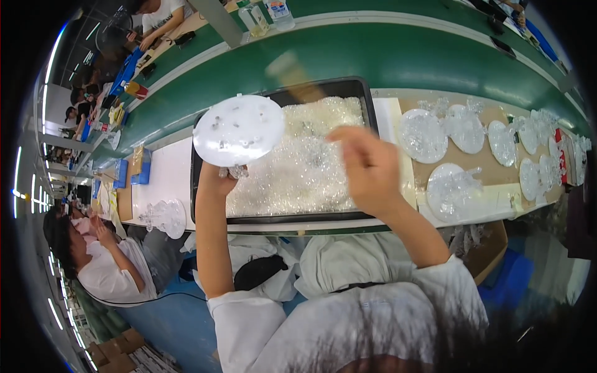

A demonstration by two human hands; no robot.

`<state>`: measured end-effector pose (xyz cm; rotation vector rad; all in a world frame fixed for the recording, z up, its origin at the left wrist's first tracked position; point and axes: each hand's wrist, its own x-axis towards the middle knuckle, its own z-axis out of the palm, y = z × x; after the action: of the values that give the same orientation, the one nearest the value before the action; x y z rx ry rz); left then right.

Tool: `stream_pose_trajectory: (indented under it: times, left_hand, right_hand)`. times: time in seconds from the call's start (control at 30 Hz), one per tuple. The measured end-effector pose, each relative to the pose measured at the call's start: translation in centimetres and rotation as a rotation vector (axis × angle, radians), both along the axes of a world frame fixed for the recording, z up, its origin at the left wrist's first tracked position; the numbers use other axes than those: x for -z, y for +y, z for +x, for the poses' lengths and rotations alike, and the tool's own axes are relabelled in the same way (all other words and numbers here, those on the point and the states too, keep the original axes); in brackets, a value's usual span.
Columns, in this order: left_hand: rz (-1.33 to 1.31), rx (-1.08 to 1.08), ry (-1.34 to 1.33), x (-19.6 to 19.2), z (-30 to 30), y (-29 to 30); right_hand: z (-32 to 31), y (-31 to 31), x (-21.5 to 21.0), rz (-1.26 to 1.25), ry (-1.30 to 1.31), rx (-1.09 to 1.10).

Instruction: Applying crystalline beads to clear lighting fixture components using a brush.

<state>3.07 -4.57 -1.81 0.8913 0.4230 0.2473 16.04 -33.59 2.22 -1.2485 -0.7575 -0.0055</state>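
My left hand (219, 181) is closed beneath a white round disc (239, 127), tilted with its smooth face up and dotted with small marks. Clear knobbly parts (235, 171) hang under the disc by my fingers, mostly hidden. Over the tray's right half, my right hand (370, 171) is curled and smeared by motion. In line with its fingers is a blurred brush-like tool (292, 74), pale at its far end and tan nearer the hand; its middle does not show. Below both hands, a black tray (298, 217) holds glittering clear granules (292, 180).
Several clear pieces on round bases (423, 137) stand on cardboard to the right. Another clear piece (166, 217) lies left of the tray. Bottles (252, 18) stand beyond the green surface (373, 53). A co-worker (112, 261) sits at the left.
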Motion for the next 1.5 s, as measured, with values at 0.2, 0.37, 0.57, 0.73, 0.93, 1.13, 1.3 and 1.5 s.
stream_pose_trajectory:
  times: [0.2,0.37,0.57,0.73,0.93,1.13,1.3,1.5]
  left_hand:
    - [0.131,-0.253,0.196,-2.4,1.9,-3.0]
    - [0.347,-0.396,0.132,-3.2,2.4,-4.9]
    - [0.378,-0.299,0.002,-3.3,1.8,-4.5]
    - [0.155,-0.386,-0.036,-5.0,2.4,-7.0]
    - [0.314,-0.121,-0.042,-4.0,2.2,-2.3]
    - [1.235,-0.282,0.107,-11.7,7.1,-0.7]
    - [2.271,-0.386,0.079,-10.8,18.5,2.2]
    - [2.736,0.059,0.377,-3.4,26.9,4.5]
  right_hand:
    - [0.8,1.3,1.2,-0.330,-0.164,-0.191]
    - [0.3,1.2,1.3,-0.460,-0.140,-0.318]
    - [0.1,0.5,0.7,-0.372,-0.179,-0.238]
    - [0.5,0.5,1.3,-0.403,-0.086,-0.248]
    - [1.3,0.7,0.5,-0.214,-0.228,-0.027]
    - [0.7,-0.4,0.5,-0.191,-0.016,-0.015]
    - [1.3,-0.5,1.8,-0.296,0.017,0.054]
    - [0.9,-0.7,1.9,-0.214,0.123,0.009]
